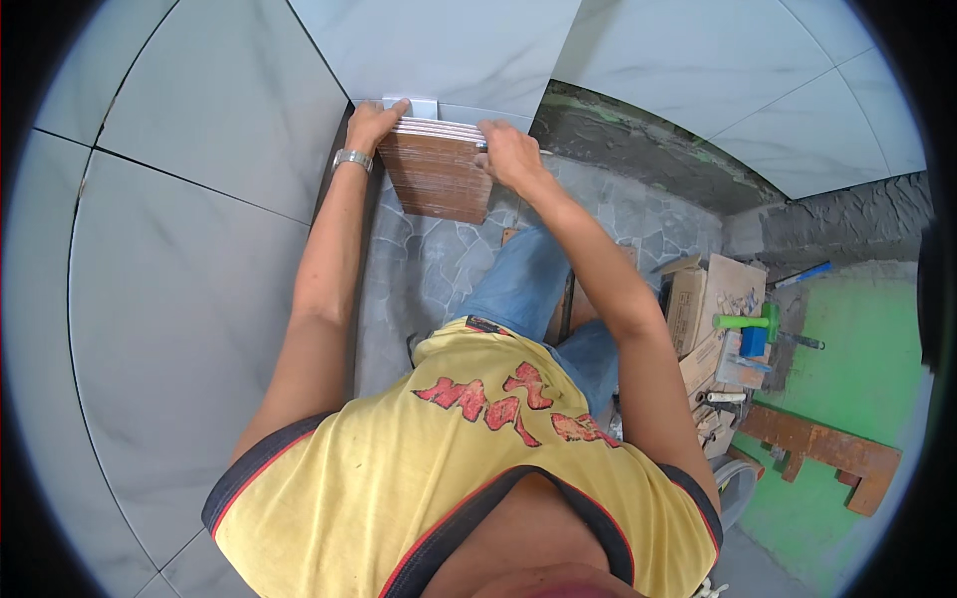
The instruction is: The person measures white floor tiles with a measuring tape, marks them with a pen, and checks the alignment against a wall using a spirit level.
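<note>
A stack of several thin boards or tiles point(437, 179), with brown streaked faces and white edges along the top, stands upright in front of me, close to the wall. My left hand point(375, 125) grips its upper left corner, fingers and thumb at the top edge. My right hand point(510, 154) is closed over its upper right corner. Behind the top edge, near the left fingertips, is a small pale strip point(423, 107) against the wall. What the fingers touch behind the stack is hidden.
Large pale marbled tiles point(199, 289) cover the walls, with bare grey mortar point(638, 140) along the far lower wall. Grey stone-pattern flooring point(588, 189) lies below. At right are a cardboard box point(686, 307), a green mallet point(768, 321), a rusty notched metal piece point(822, 444) and a bucket point(736, 488).
</note>
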`<state>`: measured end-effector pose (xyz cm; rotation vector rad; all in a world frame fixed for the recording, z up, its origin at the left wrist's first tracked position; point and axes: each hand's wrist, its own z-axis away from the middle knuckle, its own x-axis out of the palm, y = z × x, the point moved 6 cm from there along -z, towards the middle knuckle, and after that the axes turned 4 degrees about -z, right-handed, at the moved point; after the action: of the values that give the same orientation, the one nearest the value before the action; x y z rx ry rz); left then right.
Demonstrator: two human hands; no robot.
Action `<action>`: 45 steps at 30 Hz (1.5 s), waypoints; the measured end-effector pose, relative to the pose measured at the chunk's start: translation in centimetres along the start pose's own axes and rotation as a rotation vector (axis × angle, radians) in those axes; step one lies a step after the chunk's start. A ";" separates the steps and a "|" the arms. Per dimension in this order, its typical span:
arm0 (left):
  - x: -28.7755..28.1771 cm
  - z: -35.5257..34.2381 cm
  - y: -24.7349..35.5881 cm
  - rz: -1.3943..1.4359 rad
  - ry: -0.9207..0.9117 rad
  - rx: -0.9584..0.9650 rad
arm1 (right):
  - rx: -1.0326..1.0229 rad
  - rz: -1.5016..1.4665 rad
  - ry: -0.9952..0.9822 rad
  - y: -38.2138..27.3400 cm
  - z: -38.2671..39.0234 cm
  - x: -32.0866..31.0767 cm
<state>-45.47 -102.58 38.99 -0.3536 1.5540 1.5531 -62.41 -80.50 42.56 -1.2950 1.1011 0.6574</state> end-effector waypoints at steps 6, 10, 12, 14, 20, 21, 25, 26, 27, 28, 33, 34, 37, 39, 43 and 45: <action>0.4 0.7 -0.8 0.266 0.103 0.000 | -0.004 -0.037 -0.006 0.2 -0.1 -0.3; 0.0 0.8 -0.9 0.329 0.136 0.054 | -0.019 -0.047 -0.006 -0.2 0.2 0.0; 0.2 1.2 -0.3 0.358 0.118 0.073 | -0.029 -0.059 0.017 -0.1 0.5 0.0; 0.6 1.1 0.3 0.384 0.095 0.096 | -0.030 -0.041 0.036 0.1 0.7 -0.2; 0.4 0.5 0.3 0.366 -0.087 0.104 | -0.038 -0.023 0.037 -0.2 0.8 0.0; 0.4 0.7 0.5 0.382 -0.109 0.128 | -0.015 -0.034 0.021 -0.1 0.8 0.2; 0.1 0.6 0.8 0.387 -0.153 0.261 | -0.002 -0.028 0.008 -0.6 1.1 0.6; 0.0 0.4 0.5 0.385 -0.152 0.260 | -0.011 -0.038 0.006 -0.7 1.0 0.5; -0.1 0.2 1.0 0.311 -0.125 0.325 | -0.017 -0.047 0.005 -0.7 1.0 0.5; -0.2 0.2 1.4 0.237 -0.098 0.389 | -0.014 -0.047 0.006 -0.7 1.0 0.5; -0.9 0.6 2.3 0.126 -0.042 0.410 | -0.008 -0.051 0.038 -0.4 0.9 0.8; -1.1 0.7 2.5 0.079 -0.036 0.432 | -0.008 -0.051 0.036 -0.4 0.9 0.8; -1.6 1.3 3.3 0.086 -0.027 0.439 | -0.006 -0.046 0.032 -0.2 0.7 1.0; -2.0 1.8 4.0 0.075 -0.005 0.443 | 0.000 -0.038 0.040 -0.1 0.5 1.0; -2.7 2.5 4.9 0.059 0.046 0.464 | -0.009 -0.035 0.042 0.1 0.2 1.1; -3.0 2.8 5.2 0.074 0.069 0.482 | -0.003 -0.030 0.060 0.2 -0.1 1.1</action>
<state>-46.54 -100.22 45.08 -0.0780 1.9491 1.1766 -62.20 -80.80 41.44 -1.3385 1.1272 0.6012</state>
